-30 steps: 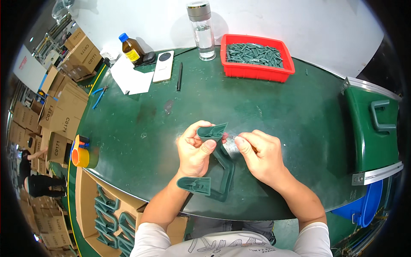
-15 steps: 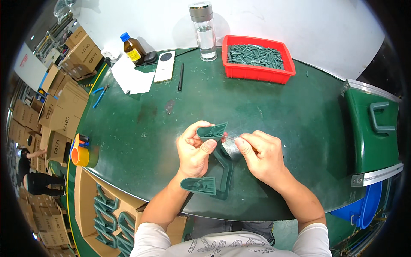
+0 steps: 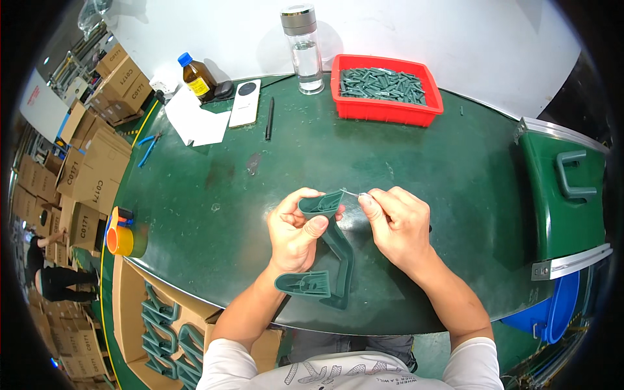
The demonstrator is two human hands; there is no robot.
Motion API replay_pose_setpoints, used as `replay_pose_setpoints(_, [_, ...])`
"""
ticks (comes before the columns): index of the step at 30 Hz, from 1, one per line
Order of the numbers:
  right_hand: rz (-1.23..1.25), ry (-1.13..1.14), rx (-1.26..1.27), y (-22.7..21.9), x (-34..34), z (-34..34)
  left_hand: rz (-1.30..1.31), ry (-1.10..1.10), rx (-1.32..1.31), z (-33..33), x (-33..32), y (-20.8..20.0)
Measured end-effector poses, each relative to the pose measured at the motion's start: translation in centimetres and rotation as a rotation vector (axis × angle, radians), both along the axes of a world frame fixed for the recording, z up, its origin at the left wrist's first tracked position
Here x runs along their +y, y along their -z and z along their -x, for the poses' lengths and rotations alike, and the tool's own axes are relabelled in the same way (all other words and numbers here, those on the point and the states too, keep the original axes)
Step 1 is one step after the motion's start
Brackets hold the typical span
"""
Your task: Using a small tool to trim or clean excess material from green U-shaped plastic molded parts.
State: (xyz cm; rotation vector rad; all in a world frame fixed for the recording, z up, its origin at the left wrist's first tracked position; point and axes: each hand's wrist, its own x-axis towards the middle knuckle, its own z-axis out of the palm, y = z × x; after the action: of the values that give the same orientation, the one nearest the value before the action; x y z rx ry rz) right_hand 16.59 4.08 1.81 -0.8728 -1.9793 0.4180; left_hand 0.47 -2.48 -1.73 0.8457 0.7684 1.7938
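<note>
A green plastic handle [image 3: 346, 263] with two hollow cupped ends is in my left hand [image 3: 291, 233]. Fingers and thumb close around its upper end, whose open side faces up. The lower end hangs beside my left wrist. My right hand [image 3: 400, 227] is closed on a thin metal-tipped tool [image 3: 351, 194]; its grip is mostly hidden in the fist. The tool's tip meets the upper right corner of the handle's cupped end.
A red bin [image 3: 390, 114] of small green pieces stands at the back, beside a glass bottle [image 3: 307, 62]. Similar handles fill a cardboard box [image 3: 130, 305] at lower left. Blue pliers [image 3: 149, 151] and an orange cup [image 3: 120, 240] sit left; a green panel [image 3: 559, 221] stands right.
The tool's tip has moved up from the side of the cupped end to its upper corner. My right hand has risen slightly, while my left keeps its hold on the handle.
</note>
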Motion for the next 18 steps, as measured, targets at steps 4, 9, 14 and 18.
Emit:
replay_pose_setpoints(4, [0.064,0.05,-0.022,0.8,1.1,-0.2,-0.1,0.05,0.02,-0.3,-0.2,-0.1])
replay_pose_setpoints(9, [0.877,-0.259,0.268,-0.3,1.5,-0.9,0.014,0.22,-0.154,0.2,-0.1,0.1])
replay_pose_setpoints(14, [0.589,-0.529,0.284,-0.4,0.6,-1.0,0.168,0.364,-0.281,1.1,0.2,0.2])
replay_pose_setpoints(18, [0.579,-0.511,0.37,0.1,0.3,-0.8,0.206,0.617,-0.299,0.8,0.4,0.3])
